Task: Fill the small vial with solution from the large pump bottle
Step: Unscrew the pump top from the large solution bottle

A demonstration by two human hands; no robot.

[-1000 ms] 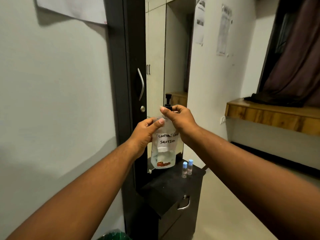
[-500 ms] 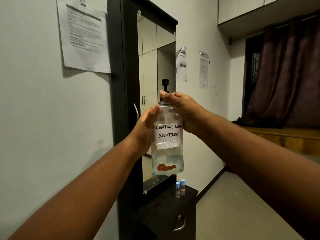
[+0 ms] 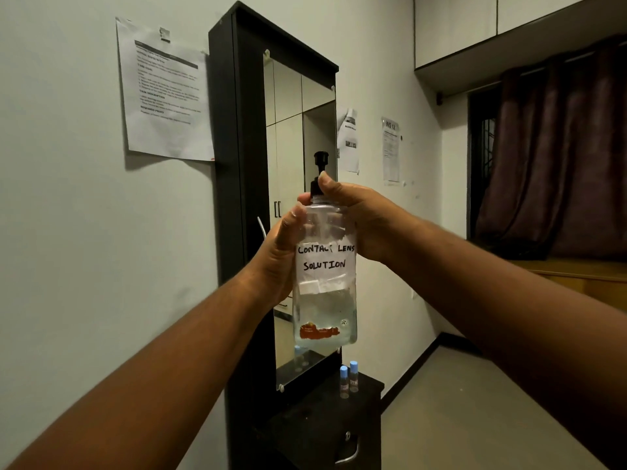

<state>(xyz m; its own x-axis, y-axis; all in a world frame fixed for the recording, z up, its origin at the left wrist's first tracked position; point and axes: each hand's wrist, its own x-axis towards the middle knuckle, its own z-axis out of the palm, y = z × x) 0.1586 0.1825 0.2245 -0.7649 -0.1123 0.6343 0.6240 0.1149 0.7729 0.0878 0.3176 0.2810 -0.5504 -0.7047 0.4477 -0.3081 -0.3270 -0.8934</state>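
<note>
A large clear pump bottle (image 3: 325,300) with a white label reading CONTACT LENS SOLUTION and a black pump head hangs in the air in front of the mirror. It is about a third full of clear liquid. My left hand (image 3: 276,257) grips its upper body from the left. My right hand (image 3: 359,215) grips the black pump collar at the neck. Two small vials with blue caps (image 3: 349,379) stand side by side on the black cabinet top (image 3: 325,415) below the bottle.
A tall black-framed mirror (image 3: 291,198) stands against the wall above the cabinet, which has a drawer with a metal handle (image 3: 349,454). Papers hang on the walls. A wooden ledge (image 3: 576,276) and dark curtain are at the right. Open floor lies right of the cabinet.
Both hands have lifted the bottle higher off the cabinet, and the view has tilted upward. The right hand's grip has shifted around the pump collar. The vials have stayed put.
</note>
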